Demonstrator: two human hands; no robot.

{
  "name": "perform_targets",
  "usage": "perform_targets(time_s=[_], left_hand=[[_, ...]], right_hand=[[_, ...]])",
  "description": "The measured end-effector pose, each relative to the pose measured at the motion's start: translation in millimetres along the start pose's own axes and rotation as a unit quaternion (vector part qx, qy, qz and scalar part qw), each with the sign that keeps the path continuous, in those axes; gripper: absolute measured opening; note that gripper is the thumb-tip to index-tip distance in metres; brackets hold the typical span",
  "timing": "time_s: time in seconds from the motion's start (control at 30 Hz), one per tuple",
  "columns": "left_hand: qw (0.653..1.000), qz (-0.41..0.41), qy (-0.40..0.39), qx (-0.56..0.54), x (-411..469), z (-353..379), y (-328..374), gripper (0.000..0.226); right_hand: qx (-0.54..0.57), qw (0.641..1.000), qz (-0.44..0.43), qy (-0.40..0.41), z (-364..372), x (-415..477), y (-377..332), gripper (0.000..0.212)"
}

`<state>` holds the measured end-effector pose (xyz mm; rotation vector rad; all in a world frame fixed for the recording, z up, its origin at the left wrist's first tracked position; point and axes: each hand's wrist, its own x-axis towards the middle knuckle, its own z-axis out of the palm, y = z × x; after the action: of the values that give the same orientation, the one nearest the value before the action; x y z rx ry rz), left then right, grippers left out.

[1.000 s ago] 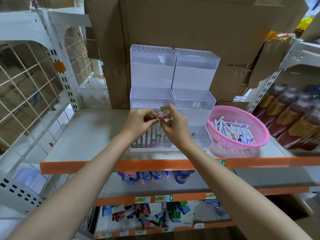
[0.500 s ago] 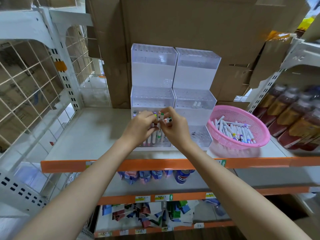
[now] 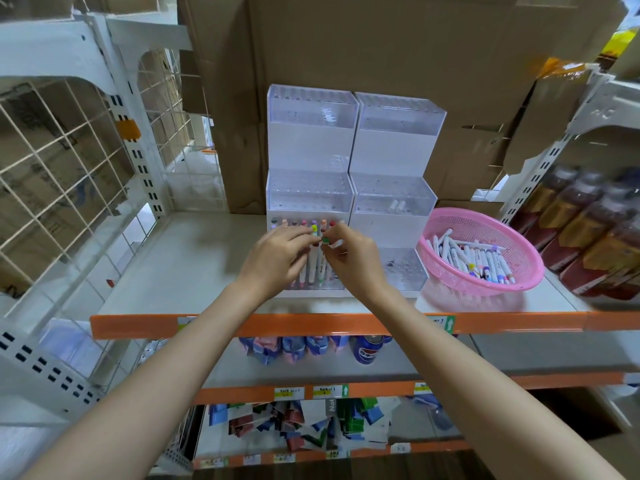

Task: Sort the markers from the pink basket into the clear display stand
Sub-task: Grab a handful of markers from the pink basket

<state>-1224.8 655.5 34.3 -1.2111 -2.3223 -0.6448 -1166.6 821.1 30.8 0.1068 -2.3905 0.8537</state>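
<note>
Right hand (image 3: 349, 261) pinches the green-capped marker (image 3: 322, 265) by its top, upright in the front-left tier of the clear display stand (image 3: 311, 126). Left hand (image 3: 277, 258) curls against neighbouring markers (image 3: 304, 271); whether it grips them is unclear. Shelf tags (image 3: 289, 393) are too blurred to read. Pink basket (image 3: 485, 289) of loose markers (image 3: 478, 258) sits just right of the stand on the white, orange-edged shelf (image 3: 173, 271), cardboard boxes (image 3: 381, 46) behind.

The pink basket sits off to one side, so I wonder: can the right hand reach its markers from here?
Probably yes. The pink basket sits open-topped just right of the right hand on the same shelf, nothing between, though the hand pinches a green-capped marker now.
</note>
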Motion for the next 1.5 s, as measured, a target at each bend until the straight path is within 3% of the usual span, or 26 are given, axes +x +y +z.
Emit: perform_targets(time_s=[0.27,0.37,0.6,0.73,0.93,1.07,1.23,1.5], left_hand=[[1.000,0.001,-0.019,0.019,-7,1,0,0.041],[1.000,-0.001,-0.018,0.022,-7,-1,1,0.039],[0.999,-0.015,-0.027,0.022,-7,-2,2,0.040],[0.999,-0.019,-0.017,0.023,-4,-1,4,0.039],[0.999,-0.035,0.008,0.004,11,2,12,0.029],[1.000,-0.018,-0.013,0.020,31,8,32,0.033],[0.990,0.078,-0.079,0.092,66,35,73,0.039],[0.982,0.083,-0.165,0.033,124,96,155,0.033]], right_hand=[[-0.019,1.000,0.009,-0.016,3,-3,2,0.013],[-0.044,0.999,-0.005,-0.023,3,-2,1,0.020],[-0.134,0.988,-0.076,0.031,-3,-1,-1,0.008],[-0.162,0.983,-0.084,0.012,-5,4,0,0.017],[-0.190,0.980,-0.044,-0.025,-14,-2,11,0.041],[-0.197,0.979,-0.032,-0.029,-34,-7,28,0.035],[-0.212,0.977,0.004,-0.022,-80,-15,64,0.025],[-0.265,0.959,0.103,-0.025,-166,-39,144,0.023]])
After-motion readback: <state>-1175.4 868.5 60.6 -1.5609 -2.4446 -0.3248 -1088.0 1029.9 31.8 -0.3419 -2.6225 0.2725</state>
